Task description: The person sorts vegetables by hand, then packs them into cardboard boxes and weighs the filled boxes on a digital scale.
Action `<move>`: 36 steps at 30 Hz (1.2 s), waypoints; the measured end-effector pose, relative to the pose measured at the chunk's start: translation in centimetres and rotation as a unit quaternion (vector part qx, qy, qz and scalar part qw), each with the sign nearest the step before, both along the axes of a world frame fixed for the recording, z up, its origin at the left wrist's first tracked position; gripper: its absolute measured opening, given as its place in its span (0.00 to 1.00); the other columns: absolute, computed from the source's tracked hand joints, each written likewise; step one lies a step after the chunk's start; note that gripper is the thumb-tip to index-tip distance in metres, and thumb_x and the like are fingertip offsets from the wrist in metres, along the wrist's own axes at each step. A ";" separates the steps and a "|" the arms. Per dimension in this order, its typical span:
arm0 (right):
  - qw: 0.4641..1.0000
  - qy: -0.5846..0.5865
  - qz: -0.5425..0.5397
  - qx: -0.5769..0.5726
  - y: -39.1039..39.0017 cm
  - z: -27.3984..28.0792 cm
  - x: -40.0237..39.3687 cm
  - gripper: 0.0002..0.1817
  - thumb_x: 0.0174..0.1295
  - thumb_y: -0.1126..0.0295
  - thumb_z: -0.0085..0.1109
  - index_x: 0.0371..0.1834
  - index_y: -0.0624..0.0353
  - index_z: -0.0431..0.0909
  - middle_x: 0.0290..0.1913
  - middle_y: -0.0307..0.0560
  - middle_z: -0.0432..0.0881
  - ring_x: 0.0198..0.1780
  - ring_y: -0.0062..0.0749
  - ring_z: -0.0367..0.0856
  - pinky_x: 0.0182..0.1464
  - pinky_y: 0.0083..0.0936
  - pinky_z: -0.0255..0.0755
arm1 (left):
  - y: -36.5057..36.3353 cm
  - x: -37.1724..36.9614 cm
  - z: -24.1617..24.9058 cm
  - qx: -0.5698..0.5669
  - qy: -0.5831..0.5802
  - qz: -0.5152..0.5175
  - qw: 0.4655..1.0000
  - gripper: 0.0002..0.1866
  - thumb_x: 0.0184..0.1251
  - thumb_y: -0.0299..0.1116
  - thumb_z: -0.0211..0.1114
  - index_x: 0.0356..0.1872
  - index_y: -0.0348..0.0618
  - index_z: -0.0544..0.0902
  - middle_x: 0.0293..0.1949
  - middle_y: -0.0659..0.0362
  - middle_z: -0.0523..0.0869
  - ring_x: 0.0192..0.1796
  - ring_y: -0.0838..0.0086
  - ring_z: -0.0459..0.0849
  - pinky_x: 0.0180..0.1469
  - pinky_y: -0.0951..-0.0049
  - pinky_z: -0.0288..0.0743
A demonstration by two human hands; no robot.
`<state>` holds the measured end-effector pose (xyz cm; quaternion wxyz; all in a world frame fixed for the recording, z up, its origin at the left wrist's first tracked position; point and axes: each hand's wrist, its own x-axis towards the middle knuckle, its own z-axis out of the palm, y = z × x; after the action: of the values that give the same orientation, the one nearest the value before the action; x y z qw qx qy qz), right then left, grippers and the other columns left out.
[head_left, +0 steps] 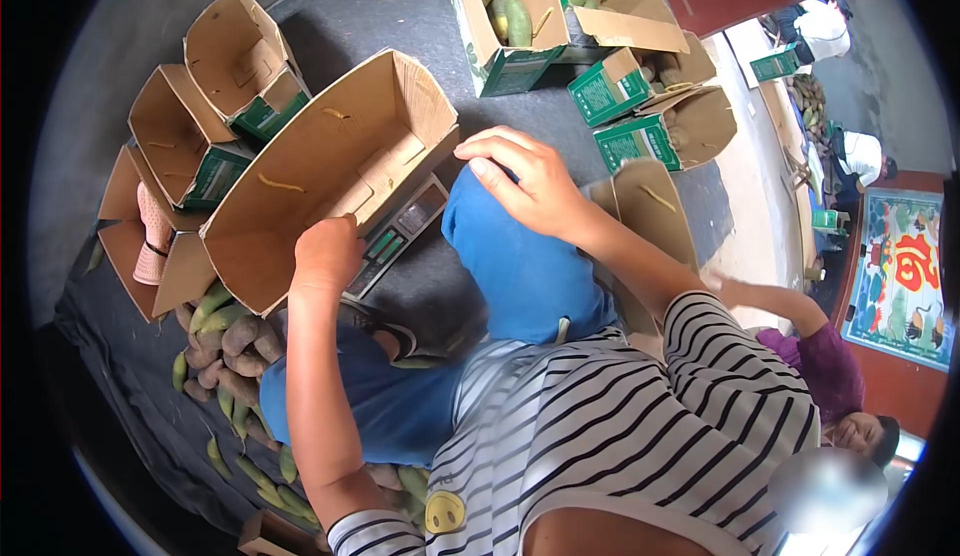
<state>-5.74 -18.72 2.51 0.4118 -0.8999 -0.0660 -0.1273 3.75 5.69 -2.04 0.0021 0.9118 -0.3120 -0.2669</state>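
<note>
A large open cardboard box (330, 146) stands tilted in front of me, its inside bare, with yellow cord handles. My left hand (330, 251) is closed on the box's near edge. Bent over my raised knee in blue trousers (500, 256), my right hand (525, 181) has its fingers extended, the tips close to the box's right corner. It holds nothing visible. A scale with a lit green display (385, 246) shows beside the box, partly hidden by it.
Smaller open boxes (235, 56) stand at the left, one with a pink item (152, 236). Brown and green produce (235, 341) lies below them. Boxes with green produce (515, 21) stand at the top. A person in purple (830, 371) and others are at the right.
</note>
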 end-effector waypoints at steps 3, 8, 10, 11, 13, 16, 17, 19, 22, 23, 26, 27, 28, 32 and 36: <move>0.998 -0.044 -0.034 0.041 -0.2 -0.1 -0.3 0.09 0.63 0.72 0.52 0.43 0.63 0.78 0.43 0.50 0.79 0.47 0.38 0.79 0.51 0.27 0.71 | 0.1 0.1 0.0 -0.010 -0.007 -0.003 1.000 0.10 0.54 0.35 0.65 0.33 0.40 0.80 0.32 0.48 0.84 0.39 0.55 0.83 0.41 0.58 0.77; 0.952 -0.030 -0.291 -0.093 -7.9 -5.1 -6.0 0.19 0.57 0.67 0.59 0.49 0.65 0.71 0.51 0.56 0.73 0.56 0.48 0.70 0.60 0.35 0.62 | 0.6 -0.2 -0.4 -0.052 -0.007 0.000 0.999 0.10 0.54 0.34 0.64 0.31 0.37 0.78 0.30 0.45 0.82 0.38 0.50 0.81 0.41 0.55 0.75; 0.921 0.043 -0.351 -0.163 -11.2 -8.9 -11.6 0.28 0.53 0.63 0.64 0.53 0.68 0.67 0.57 0.60 0.69 0.60 0.52 0.66 0.61 0.38 0.60 | 0.6 -0.2 -0.4 -0.052 -0.009 -0.005 0.999 0.10 0.54 0.34 0.64 0.31 0.36 0.78 0.30 0.45 0.82 0.38 0.51 0.81 0.41 0.55 0.75; 0.902 0.101 -0.375 -0.187 -11.9 -11.0 -14.6 0.32 0.51 0.61 0.65 0.54 0.69 0.65 0.59 0.61 0.66 0.62 0.53 0.63 0.62 0.39 0.60 | 0.6 -0.2 -0.5 -0.051 -0.011 -0.008 0.999 0.10 0.55 0.34 0.64 0.31 0.36 0.78 0.30 0.45 0.82 0.38 0.51 0.81 0.41 0.55 0.75; 0.862 0.223 -0.397 -0.225 -12.2 -16.4 -22.0 0.38 0.49 0.57 0.67 0.58 0.68 0.61 0.59 0.65 0.67 0.62 0.56 0.64 0.59 0.41 0.62 | 0.6 -0.3 -0.6 -0.051 -0.002 -0.007 0.999 0.10 0.55 0.34 0.64 0.32 0.37 0.79 0.31 0.46 0.83 0.39 0.51 0.81 0.41 0.55 0.75; 0.739 0.506 -0.439 -0.071 -9.9 -16.3 -24.9 0.34 0.53 0.53 0.62 0.60 0.57 0.64 0.42 0.67 0.78 0.48 0.59 0.76 0.48 0.42 0.70 | 0.6 -0.1 -0.6 -0.042 0.001 -0.001 0.999 0.11 0.55 0.35 0.64 0.32 0.38 0.79 0.31 0.46 0.83 0.40 0.52 0.82 0.42 0.55 0.75; 0.788 0.475 -0.373 -0.120 -10.4 -17.2 -26.8 0.29 0.55 0.54 0.60 0.57 0.55 0.68 0.38 0.65 0.79 0.44 0.59 0.78 0.44 0.43 0.71 | 0.6 -0.1 -0.6 -0.035 0.000 0.002 0.999 0.11 0.55 0.36 0.63 0.32 0.38 0.80 0.32 0.46 0.83 0.40 0.53 0.82 0.42 0.56 0.75; 0.837 0.414 -0.302 -0.191 -11.1 -17.3 -27.0 0.21 0.58 0.56 0.58 0.52 0.54 0.73 0.34 0.62 0.80 0.40 0.56 0.80 0.41 0.41 0.72 | 0.5 -0.2 -0.6 -0.024 0.006 0.014 1.000 0.11 0.55 0.36 0.63 0.34 0.39 0.80 0.33 0.47 0.84 0.40 0.54 0.82 0.42 0.56 0.76; 0.865 0.342 -0.292 -0.222 -10.5 -10.1 -22.5 0.16 0.59 0.61 0.56 0.46 0.58 0.75 0.34 0.61 0.80 0.38 0.53 0.80 0.38 0.39 0.72 | 0.7 -0.3 -1.1 -0.036 0.007 0.021 0.999 0.10 0.55 0.35 0.63 0.33 0.39 0.81 0.33 0.48 0.84 0.40 0.55 0.83 0.42 0.57 0.76; 0.876 0.324 -0.292 -0.207 -9.3 -7.1 -20.4 0.14 0.60 0.63 0.55 0.44 0.59 0.76 0.34 0.61 0.80 0.37 0.54 0.80 0.37 0.39 0.72 | 0.6 -0.3 -1.0 -0.035 0.012 0.024 0.999 0.09 0.55 0.35 0.63 0.32 0.39 0.81 0.33 0.48 0.84 0.40 0.55 0.83 0.42 0.57 0.76; 0.939 0.124 -0.228 -0.224 -7.8 0.7 -15.3 0.14 0.60 0.65 0.57 0.42 0.64 0.76 0.30 0.58 0.80 0.29 0.47 0.80 0.30 0.33 0.71 | 0.7 -0.2 -1.2 -0.029 0.021 0.038 0.999 0.07 0.54 0.31 0.62 0.31 0.40 0.82 0.34 0.48 0.84 0.40 0.55 0.83 0.42 0.58 0.77; 0.936 0.124 -0.241 -0.224 -7.2 3.8 -13.8 0.14 0.60 0.65 0.57 0.42 0.65 0.76 0.29 0.55 0.80 0.26 0.39 0.79 0.28 0.29 0.70 | 0.6 -0.1 -1.3 -0.029 0.024 0.041 0.998 0.07 0.53 0.30 0.61 0.31 0.40 0.82 0.34 0.48 0.84 0.40 0.55 0.83 0.42 0.58 0.77; 0.932 0.124 -0.256 -0.224 -6.4 7.0 -12.4 0.14 0.61 0.65 0.58 0.42 0.65 0.76 0.28 0.53 0.79 0.24 0.31 0.77 0.27 0.25 0.69 | 0.5 -0.1 -1.2 -0.023 0.030 0.036 0.999 0.07 0.52 0.27 0.60 0.31 0.40 0.83 0.34 0.48 0.84 0.40 0.55 0.83 0.42 0.59 0.77; 0.939 -0.133 -0.276 -0.154 -4.8 11.9 -4.1 0.12 0.61 0.71 0.59 0.44 0.67 0.77 0.40 0.45 0.82 0.40 0.24 0.77 0.45 0.22 0.71 | 0.4 -0.3 -0.5 -0.027 0.029 0.037 0.999 0.08 0.51 0.26 0.59 0.32 0.41 0.84 0.35 0.49 0.85 0.41 0.57 0.84 0.43 0.60 0.78; 0.928 -0.280 -0.245 -0.013 -4.0 11.3 9.6 0.11 0.58 0.70 0.63 0.24 0.64 0.75 0.30 0.41 0.80 0.32 0.19 0.74 0.35 0.19 0.70 | 0.3 -0.5 -0.5 -0.030 0.016 0.048 0.998 0.08 0.51 0.25 0.59 0.32 0.41 0.84 0.36 0.49 0.85 0.42 0.59 0.84 0.43 0.61 0.79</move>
<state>3.84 -22.70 13.83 0.3210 -0.8208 0.0425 -0.4705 3.21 6.00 -2.52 0.0474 0.9211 -0.2755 -0.2711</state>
